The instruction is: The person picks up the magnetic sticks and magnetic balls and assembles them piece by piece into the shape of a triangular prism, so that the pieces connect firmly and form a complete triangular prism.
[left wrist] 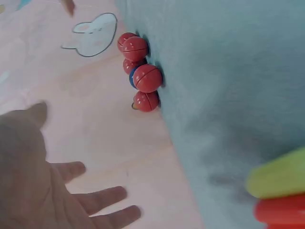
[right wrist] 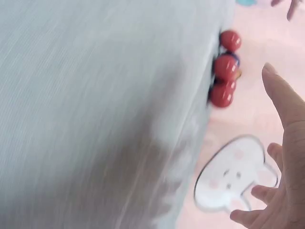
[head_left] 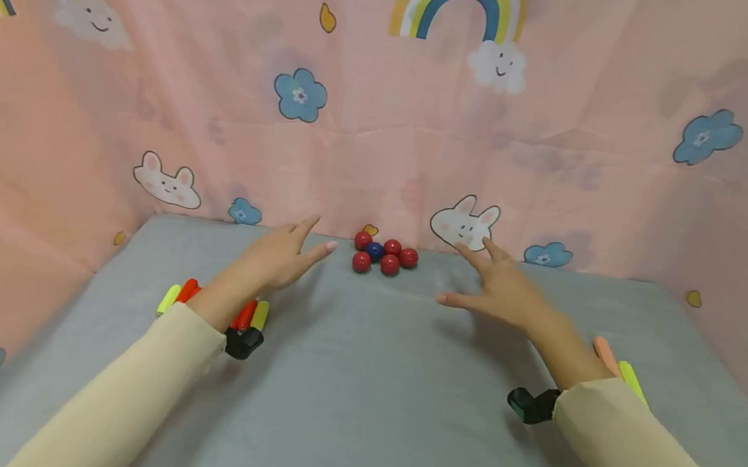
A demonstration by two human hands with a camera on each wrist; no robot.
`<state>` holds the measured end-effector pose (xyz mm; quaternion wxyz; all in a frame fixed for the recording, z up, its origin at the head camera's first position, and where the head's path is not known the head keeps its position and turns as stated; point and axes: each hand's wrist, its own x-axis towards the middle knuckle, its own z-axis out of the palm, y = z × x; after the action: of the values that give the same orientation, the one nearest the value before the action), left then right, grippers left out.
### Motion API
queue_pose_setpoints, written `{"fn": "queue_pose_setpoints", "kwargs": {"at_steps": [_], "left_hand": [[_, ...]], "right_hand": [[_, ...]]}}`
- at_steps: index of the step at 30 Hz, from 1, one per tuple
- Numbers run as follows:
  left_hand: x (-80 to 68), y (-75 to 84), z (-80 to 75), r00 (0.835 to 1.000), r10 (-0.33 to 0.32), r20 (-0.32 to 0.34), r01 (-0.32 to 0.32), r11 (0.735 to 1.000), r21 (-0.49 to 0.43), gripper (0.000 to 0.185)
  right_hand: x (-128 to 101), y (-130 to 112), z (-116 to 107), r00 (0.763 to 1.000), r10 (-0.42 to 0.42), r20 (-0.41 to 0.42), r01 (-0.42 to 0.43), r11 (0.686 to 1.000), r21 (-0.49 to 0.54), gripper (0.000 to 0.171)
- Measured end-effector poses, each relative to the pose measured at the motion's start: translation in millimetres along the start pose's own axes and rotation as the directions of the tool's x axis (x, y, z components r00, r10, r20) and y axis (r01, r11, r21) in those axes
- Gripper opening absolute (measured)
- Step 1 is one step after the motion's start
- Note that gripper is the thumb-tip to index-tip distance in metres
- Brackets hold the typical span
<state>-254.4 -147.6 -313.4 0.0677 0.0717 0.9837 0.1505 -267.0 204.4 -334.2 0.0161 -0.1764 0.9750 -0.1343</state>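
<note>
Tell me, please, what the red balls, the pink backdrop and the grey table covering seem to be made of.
Red balls: probably hard plastic, perhaps painted wood, glossy; bright highlights show on them.
Pink backdrop: apparently thin printed cloth, matte; it has soft creases.
Grey table covering: likely woven fabric, matte; fine thread-like lines show in the right wrist view.

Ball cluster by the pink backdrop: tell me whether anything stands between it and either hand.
Nothing visible stands between the left hand or the right hand and the ball cluster; the coloured sticks lie off to the sides.
</note>
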Motion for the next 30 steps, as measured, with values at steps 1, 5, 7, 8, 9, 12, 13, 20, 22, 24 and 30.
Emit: {"fn": "queue_pose_setpoints", "kwargs": {"at_steps": [1, 5, 7, 8, 9, 12, 13, 20, 22, 24, 30], "left_hand": [[-6.7, -2.6, -1.1, 1.000, 0.003, -0.004, -0.003, 1.000, -0.009, 0.079], [-31.8, -14.0, 1.3, 0.999, -0.018, -0.039, 0.018, 1.000, -0.004, 0.068], [-43.4, -18.2, 3.7, 0.996, -0.047, -0.073, 0.046, 0.999, -0.013, 0.060], [-48.5, -20.0, 5.3, 0.994, -0.060, -0.093, 0.058, 0.998, -0.020, 0.057], [-53.4, -21.2, 7.0, 0.991, -0.078, -0.108, 0.075, 0.997, -0.034, 0.054], [-63.6, -23.8, 15.1, 0.983, -0.113, -0.143, 0.108, 0.993, -0.038, 0.049], [-65.5, -23.9, 18.2, 0.981, -0.119, -0.153, 0.116, 0.993, -0.029, 0.048], [-68.7, -20.0, 38.2, 0.982, -0.091, -0.163, 0.101, 0.994, 0.050, 0.041], [-68.9, -18.9, 41.2, 0.984, -0.082, -0.157, 0.092, 0.994, 0.053, 0.036], [-68.9, -18.0, 43.2, 0.984, -0.076, -0.162, 0.086, 0.995, 0.051, 0.031], [-65.6, -16.3, 47.5, 0.980, -0.053, -0.191, 0.066, 0.996, 0.061, 0.015]], "right_hand": [[1.8, -3.6, 1.7, 1.000, -0.008, 0.002, 0.008, 1.000, 0.016, 0.102], [11.7, -21.6, 11.7, 1.000, -0.012, -0.029, 0.014, 0.996, 0.088, 0.100], [17.7, -31.8, 17.2, 0.999, -0.015, -0.051, 0.022, 0.991, 0.133, 0.097], [20.8, -37.0, 19.7, 0.998, -0.019, -0.062, 0.029, 0.987, 0.158, 0.095], [24.2, -42.1, 22.0, 0.997, -0.025, -0.072, 0.038, 0.983, 0.178, 0.093], [32.9, -57.6, 25.3, 0.994, -0.044, -0.099, 0.066, 0.970, 0.234, 0.089], [35.7, -62.4, 25.1, 0.992, -0.047, -0.114, 0.074, 0.965, 0.250, 0.088], [49.1, -80.8, 23.9, 0.953, -0.041, -0.300, 0.170, 0.892, 0.419, 0.073], [50.5, -80.8, 29.2, 0.938, -0.016, -0.345, 0.200, 0.839, 0.505, 0.065], [52.3, -78.5, 37.8, 0.932, 0.017, -0.362, 0.212, 0.785, 0.582, 0.058], [62.4, -72.6, 65.3, 0.927, 0.067, -0.370, 0.218, 0.705, 0.675, 0.047]]}}
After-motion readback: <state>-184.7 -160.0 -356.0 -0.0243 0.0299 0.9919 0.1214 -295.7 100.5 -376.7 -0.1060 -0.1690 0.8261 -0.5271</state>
